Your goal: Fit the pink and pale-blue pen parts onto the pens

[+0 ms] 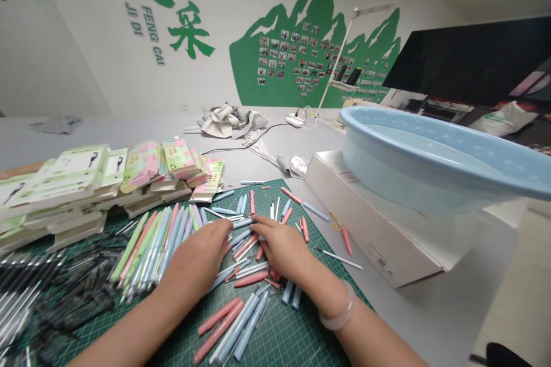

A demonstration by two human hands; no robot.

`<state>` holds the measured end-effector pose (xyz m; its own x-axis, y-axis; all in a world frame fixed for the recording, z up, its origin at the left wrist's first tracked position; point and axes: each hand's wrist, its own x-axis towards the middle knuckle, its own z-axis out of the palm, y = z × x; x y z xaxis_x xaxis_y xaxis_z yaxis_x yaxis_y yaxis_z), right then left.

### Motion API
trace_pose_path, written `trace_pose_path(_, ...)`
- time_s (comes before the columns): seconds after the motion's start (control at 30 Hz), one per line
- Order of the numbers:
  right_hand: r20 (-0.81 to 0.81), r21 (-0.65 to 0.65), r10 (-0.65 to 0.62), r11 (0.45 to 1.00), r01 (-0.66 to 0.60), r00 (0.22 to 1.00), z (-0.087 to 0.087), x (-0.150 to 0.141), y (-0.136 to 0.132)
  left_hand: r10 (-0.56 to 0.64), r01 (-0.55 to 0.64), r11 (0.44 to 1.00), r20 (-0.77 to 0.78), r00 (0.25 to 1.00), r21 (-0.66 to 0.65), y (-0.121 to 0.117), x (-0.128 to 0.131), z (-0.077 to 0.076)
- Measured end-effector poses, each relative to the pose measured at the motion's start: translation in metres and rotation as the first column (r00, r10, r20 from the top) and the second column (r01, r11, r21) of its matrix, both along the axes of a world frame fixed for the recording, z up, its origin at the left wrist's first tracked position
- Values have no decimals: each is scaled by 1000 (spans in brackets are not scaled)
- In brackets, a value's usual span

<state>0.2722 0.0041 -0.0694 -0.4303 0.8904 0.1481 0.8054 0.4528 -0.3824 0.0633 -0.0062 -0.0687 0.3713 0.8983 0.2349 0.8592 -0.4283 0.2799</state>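
Note:
My left hand (pixel 202 252) and my right hand (pixel 284 246) meet over a pile of pen parts on the green cutting mat (pixel 307 335). Between their fingertips lies a light-blue pen (pixel 243 222), one end pinched in each hand. Beneath them are loose blue and red barrels, caps and white refills (pixel 252 268). Left of my left hand, a row of assembled green, blue and red pens (pixel 148 243) lies side by side. Nearer to me is a small group of red and blue pens (pixel 241 321). My palms and some fingers are hidden.
Stacked pen boxes (pixel 81 169) stand at the left, above black clips (pixel 81 292) and silver-black pens (pixel 26 281). A light-blue basin (pixel 387 169) rests on a white carton (pixel 370 223) at the right. Crumpled cloth (pixel 224 121) and a cable lie at the back.

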Motion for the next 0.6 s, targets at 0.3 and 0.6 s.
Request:
trace_pose_path(0.3, -124, -42, 9, 999, -15, 992, -4, 8, -9, -192, 219, 974, -294, 936, 63, -27, 31, -9)
trace_pose_path(0.6, -90, 2, 35, 999, -35, 995, -5, -10, 15, -159, 189, 975, -231, 960, 114, -21, 25, -13)
